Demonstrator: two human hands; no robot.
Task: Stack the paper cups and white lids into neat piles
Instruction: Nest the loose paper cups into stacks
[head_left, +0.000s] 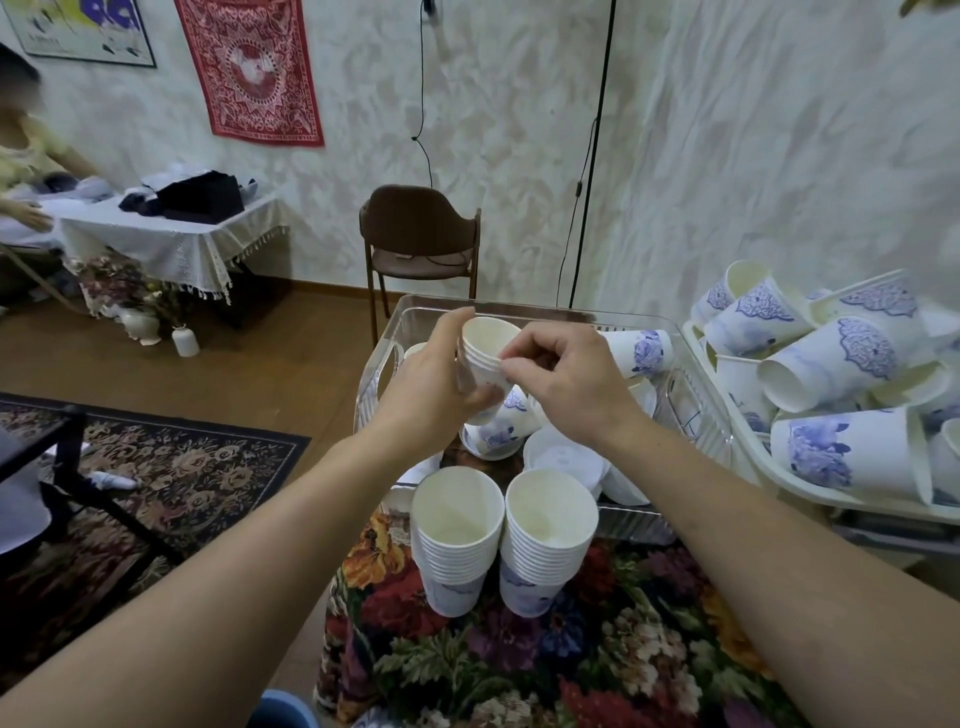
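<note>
My left hand (431, 384) grips a short stack of nested white paper cups (485, 345) above a clear plastic bin (519, 309). The fingertips of my right hand (566, 379) pinch the rims of that stack from the right. Two tall stacks of cups stand upright on the floral tablecloth, one on the left (457, 540) and one on the right (548, 540). Inside the bin lie loose blue-patterned cups (641, 353) and white lids (563, 460).
A white tray (779, 480) at the right holds a heap of several loose blue-patterned cups. A brown chair (421, 244) stands beyond the bin. Another person sits at a cloth-covered table (171, 239) at the far left. A patterned rug (171, 467) covers the floor.
</note>
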